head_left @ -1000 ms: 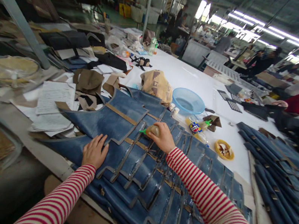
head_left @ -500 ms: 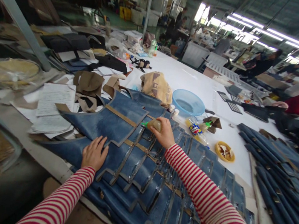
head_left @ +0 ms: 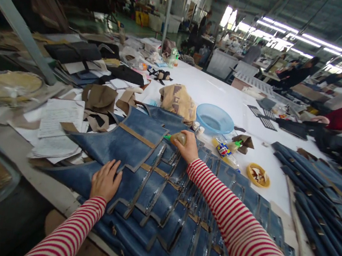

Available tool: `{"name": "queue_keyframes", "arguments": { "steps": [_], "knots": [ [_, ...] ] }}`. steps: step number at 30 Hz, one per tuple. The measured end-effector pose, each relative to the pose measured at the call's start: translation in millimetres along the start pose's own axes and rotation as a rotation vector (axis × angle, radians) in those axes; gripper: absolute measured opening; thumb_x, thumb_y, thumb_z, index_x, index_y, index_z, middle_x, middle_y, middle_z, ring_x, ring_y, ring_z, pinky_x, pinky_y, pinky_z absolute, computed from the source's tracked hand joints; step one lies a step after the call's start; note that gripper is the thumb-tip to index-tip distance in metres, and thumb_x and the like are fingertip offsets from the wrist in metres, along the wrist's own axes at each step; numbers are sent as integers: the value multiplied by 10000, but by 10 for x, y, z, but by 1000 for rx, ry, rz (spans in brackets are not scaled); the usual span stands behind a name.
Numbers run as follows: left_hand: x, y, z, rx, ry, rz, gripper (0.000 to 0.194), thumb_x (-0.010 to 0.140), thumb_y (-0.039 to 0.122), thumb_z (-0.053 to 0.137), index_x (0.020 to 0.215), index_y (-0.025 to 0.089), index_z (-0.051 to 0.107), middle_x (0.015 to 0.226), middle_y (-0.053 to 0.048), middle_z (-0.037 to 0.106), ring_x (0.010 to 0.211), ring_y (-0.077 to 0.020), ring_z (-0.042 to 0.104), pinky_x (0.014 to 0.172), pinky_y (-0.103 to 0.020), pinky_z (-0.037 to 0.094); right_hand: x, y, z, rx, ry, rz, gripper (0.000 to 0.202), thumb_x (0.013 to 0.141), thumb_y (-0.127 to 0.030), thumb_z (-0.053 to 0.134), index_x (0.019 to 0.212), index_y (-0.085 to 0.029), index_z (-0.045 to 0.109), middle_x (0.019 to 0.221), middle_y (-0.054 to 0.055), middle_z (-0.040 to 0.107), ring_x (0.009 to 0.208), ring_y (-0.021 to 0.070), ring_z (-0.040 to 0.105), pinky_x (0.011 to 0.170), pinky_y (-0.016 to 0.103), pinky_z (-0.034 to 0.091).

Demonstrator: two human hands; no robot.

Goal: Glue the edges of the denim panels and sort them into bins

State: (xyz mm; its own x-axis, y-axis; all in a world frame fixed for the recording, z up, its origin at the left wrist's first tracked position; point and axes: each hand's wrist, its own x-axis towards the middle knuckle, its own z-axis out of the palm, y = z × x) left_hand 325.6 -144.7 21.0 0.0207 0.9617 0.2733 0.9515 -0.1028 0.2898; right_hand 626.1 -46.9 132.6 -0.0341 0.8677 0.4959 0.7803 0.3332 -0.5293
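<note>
Right hand (head_left: 188,147): closed around green-tipped bottle (head_left: 178,138), nozzle over blue panels (head_left: 164,197); nozzle contact unclear. Left hand (head_left: 106,179): open, laid on panels, nearer wearer than bottle grip. Glossy strips along panel edges below grip. Blue basin (head_left: 214,118) beyond grip; yellow basket (head_left: 258,175) rightward.

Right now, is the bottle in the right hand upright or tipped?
Tipped: the bottle lies sideways in the right hand, green nozzle pointing left.
</note>
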Motion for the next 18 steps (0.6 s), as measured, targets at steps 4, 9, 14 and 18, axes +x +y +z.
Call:
{"name": "queue_keyframes", "arguments": {
  "steps": [4,9,14,18],
  "knots": [
    [3,-3,6,1,3,-3,450,870,361,308,1271,199,431,1308,-86,468,1206,-231,389,938,-401,322,135,160,18,-10,29,30,424,710,-349,602,1084,-185,490,1035,91,502,1007,231,472,908,418,390],
    [2,-14,25,7,3,1,452,870,361,308,1274,197,429,1308,-92,467,1202,-233,394,939,-408,325,237,303,63,5,74,95,438,696,-357,609,1073,-166,496,1048,98,508,1004,225,473,912,400,388],
    [9,-29,47,6,7,7,454,865,361,317,1271,197,437,1305,-95,471,1201,-235,397,945,-407,326,320,433,118,24,106,188,442,677,-374,609,1047,-157,506,1021,98,522,992,229,479,897,408,393],
    [12,-27,47,5,10,-1,448,865,364,317,1263,203,445,1301,-87,476,1195,-233,407,944,-402,329,384,510,159,59,135,260,442,654,-388,616,1022,-166,516,1007,88,532,965,220,498,881,402,403]
  ]
}}
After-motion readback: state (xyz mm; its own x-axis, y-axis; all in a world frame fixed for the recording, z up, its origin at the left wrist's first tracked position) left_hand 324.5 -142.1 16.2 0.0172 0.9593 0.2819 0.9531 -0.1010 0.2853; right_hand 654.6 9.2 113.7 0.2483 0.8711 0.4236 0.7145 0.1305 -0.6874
